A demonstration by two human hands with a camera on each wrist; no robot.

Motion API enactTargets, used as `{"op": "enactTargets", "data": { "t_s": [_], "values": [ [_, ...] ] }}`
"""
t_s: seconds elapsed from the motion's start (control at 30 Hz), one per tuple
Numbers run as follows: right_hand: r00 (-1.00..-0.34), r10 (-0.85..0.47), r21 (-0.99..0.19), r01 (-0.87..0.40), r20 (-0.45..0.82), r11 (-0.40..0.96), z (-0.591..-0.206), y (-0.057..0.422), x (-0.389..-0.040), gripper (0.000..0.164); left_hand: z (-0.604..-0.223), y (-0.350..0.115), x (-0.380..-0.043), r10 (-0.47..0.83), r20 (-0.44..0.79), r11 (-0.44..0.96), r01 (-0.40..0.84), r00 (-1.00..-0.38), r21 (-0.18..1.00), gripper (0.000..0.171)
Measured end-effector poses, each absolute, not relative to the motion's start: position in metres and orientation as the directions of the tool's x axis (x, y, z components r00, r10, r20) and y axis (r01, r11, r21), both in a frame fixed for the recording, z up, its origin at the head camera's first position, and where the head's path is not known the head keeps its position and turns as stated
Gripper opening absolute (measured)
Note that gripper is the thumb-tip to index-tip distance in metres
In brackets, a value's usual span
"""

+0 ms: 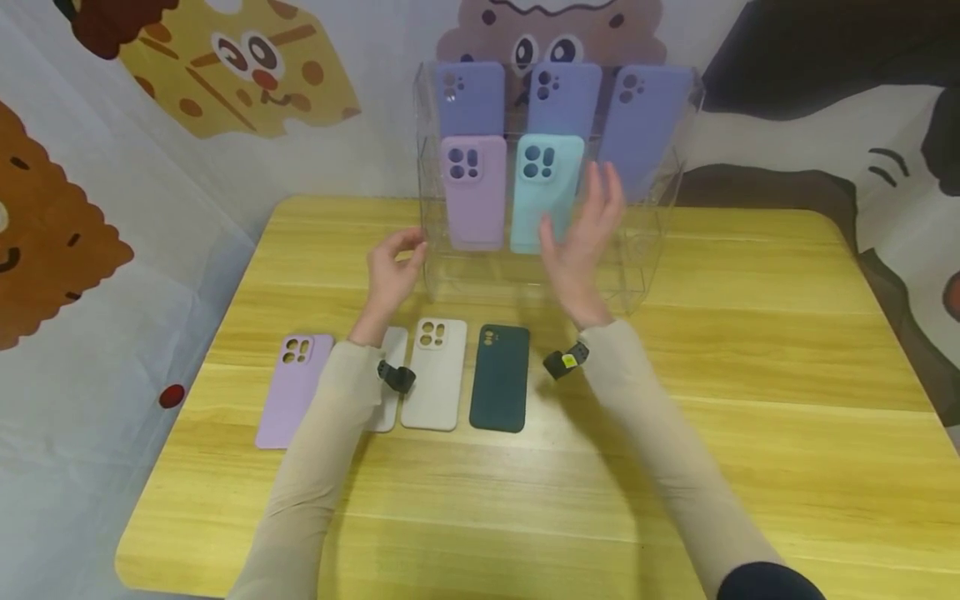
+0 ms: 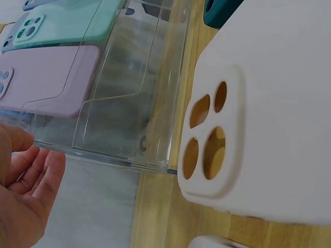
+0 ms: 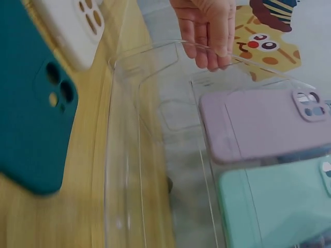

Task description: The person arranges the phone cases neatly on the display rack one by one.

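Observation:
A clear display rack point(image 1: 637, 250) stands at the back of the table. My left hand point(image 1: 392, 271) holds its left side edge with bent fingers and thumb. My right hand point(image 1: 583, 254), blurred, is raised with spread fingers beside the mint phone case point(image 1: 534, 208); I see nothing in its grasp. That case leans in the rack's front tier, right of a pink-lilac phone case point(image 1: 480, 204). Behind them, blue-violet phone cases point(image 1: 480, 104) stand in a higher tier. In the right wrist view, the left hand point(image 3: 207, 28) appears at the rack's far side.
Phone cases lie in a row on the wooden table point(image 1: 750, 358): a lilac case point(image 1: 288, 400), a white case point(image 1: 388, 412) partly under my left arm, another white case point(image 1: 435, 383) and a dark green case point(image 1: 500, 379). A cartoon-printed cloth point(image 1: 390, 67) hangs behind.

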State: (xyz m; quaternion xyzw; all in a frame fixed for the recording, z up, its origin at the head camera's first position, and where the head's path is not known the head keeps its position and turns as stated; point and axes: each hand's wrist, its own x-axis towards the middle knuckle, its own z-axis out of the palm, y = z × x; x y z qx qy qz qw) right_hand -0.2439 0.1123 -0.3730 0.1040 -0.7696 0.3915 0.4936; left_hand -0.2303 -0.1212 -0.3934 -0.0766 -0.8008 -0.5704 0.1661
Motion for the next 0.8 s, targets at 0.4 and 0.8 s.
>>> {"op": "enactTargets", "data": {
  "t_s": [0.4,0.8],
  "values": [
    [-0.480,0.242,-0.515,-0.589,0.843,0.623,-0.377,0.159,-0.219,0.056,-0.408,-0.125,-0.239,-0.074,0.340,0.334,0.298,-0.938,0.894,0.020],
    [-0.561,0.317,-0.610,-0.471,0.764,0.637,-0.389,0.205,-0.204,0.053,-0.408,-0.125,-0.240,-0.066,0.336,0.345,0.295,-0.939,0.891,0.020]
  ]
}}
